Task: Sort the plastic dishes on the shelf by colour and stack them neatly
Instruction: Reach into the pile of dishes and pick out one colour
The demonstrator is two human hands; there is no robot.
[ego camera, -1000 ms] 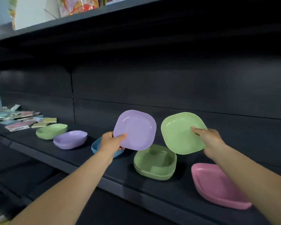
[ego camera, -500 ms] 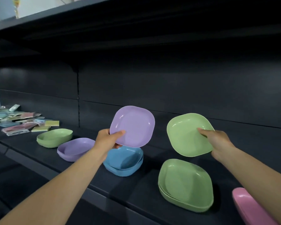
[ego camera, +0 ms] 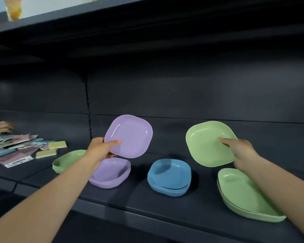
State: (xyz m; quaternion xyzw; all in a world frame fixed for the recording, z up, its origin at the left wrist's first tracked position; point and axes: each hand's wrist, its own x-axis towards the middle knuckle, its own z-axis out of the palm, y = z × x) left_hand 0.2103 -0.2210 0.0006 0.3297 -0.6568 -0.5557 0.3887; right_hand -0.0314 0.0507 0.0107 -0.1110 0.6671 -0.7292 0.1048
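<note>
The left hand (ego camera: 102, 146) pinches a purple dish (ego camera: 130, 135) above the purple stack (ego camera: 112, 174); the right hand (ego camera: 238, 149) grips a green dish (ego camera: 209, 144) over the green stack (ego camera: 242, 193), each apparently poised over its colour for stacking.

- A loose heap of flat packets (ego camera: 16, 146) in pink, blue and pale colours lies at the far left end of the shelf (ego camera: 165, 204).
- Two yellow sponge-like pads (ego camera: 57, 145) sit at the heap's right edge, one nearer the shelf's front.
- Another person's hand (ego camera: 1, 128) reaches in at the left edge, over the packets.
- On the upper shelf (ego camera: 77, 16), at the top left corner, stands an orange-and-yellow item (ego camera: 13, 10), blurred.
</note>
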